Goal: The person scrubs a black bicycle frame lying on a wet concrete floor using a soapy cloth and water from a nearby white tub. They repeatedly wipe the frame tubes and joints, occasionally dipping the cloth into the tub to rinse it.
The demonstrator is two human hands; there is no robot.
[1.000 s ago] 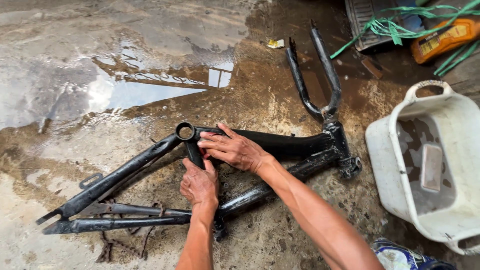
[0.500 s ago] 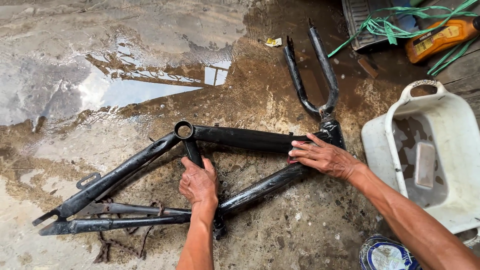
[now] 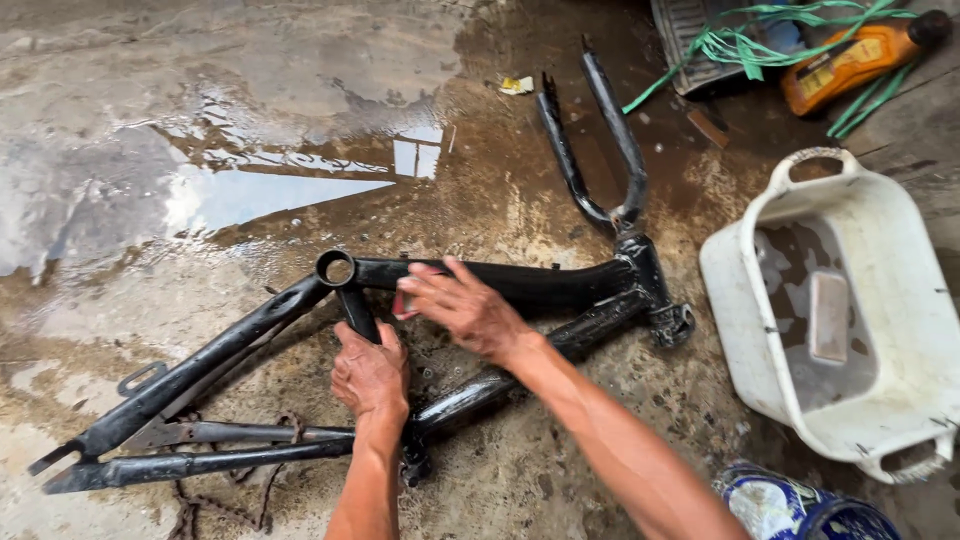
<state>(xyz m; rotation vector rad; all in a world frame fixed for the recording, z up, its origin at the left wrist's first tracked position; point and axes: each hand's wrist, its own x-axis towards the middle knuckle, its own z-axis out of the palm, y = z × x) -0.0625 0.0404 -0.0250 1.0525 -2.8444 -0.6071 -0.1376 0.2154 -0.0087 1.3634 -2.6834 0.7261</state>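
On the wet concrete floor (image 3: 250,110) a black bicycle frame (image 3: 520,285) is lying flat near the middle; my left hand (image 3: 370,375) is gripping its seat tube, fingers wrapped round it; my right hand (image 3: 462,310) is resting on the top tube, pinching something small and pale; a white plastic tub (image 3: 740,300) is sitting toward the floor's right edge.

My left hand (image 3: 370,375) covers the lower part of the seat tube of the black bicycle frame (image 3: 520,285), and my right hand (image 3: 462,312) hides a stretch of its top tube. Whether my right fingers pinch something small, I cannot tell. The blue patterned container (image 3: 800,505) and the white plastic tub (image 3: 745,300) are cut off by the picture's edges.
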